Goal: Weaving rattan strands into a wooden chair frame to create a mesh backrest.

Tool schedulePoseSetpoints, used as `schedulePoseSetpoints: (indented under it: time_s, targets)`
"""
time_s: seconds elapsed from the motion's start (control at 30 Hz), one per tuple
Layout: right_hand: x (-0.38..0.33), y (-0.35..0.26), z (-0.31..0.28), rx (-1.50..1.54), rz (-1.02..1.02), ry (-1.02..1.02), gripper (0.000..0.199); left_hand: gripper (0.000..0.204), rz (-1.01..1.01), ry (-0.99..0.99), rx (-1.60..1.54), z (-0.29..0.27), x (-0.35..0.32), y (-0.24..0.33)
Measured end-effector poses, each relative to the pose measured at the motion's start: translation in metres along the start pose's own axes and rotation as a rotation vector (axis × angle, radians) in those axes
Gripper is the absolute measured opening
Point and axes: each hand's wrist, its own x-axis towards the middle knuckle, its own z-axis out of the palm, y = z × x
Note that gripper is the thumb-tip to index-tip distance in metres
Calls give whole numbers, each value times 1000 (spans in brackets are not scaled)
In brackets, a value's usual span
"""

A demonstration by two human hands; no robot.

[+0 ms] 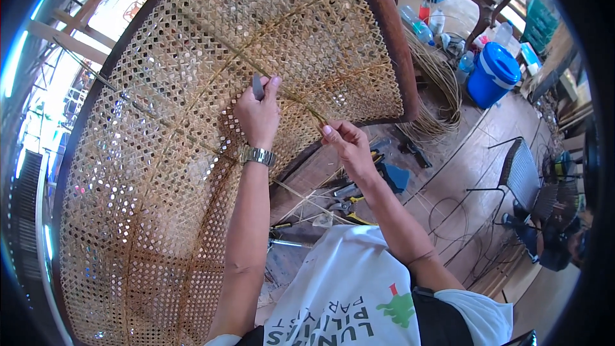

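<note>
A large panel of open woven cane (192,154) in a dark wooden frame (394,38) fills the view in front of me. My left hand (258,114), with a metal watch on the wrist, presses a small grey tool (257,86) against the weave. My right hand (348,143) pinches a thin cane strand (301,99) just below the panel's lower right edge. The strand runs up and left across the weave, past my left hand.
Pliers and other hand tools (346,202) lie on the wooden floor under my arms. A coil of loose cane (442,90) lies to the right, beside a blue lidded bucket (492,74) and plastic bottles (419,25). A black metal chair (522,176) stands at right.
</note>
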Motion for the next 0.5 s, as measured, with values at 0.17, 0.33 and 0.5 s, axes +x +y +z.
schedulePoseSetpoints:
  time_s: [0.17,0.33,0.5]
  targets:
    - [-2,13,-13,-45,-7,12,17,41,-13,-39,-21,-8,-12,2]
    - [-7,25,-20,-233,84,88,15,38,-11,-76,-129,-19,-13,-15]
    - [-2,39,-32,-402,136,106,16,26,-21,-141,-289,-14,-16,-14]
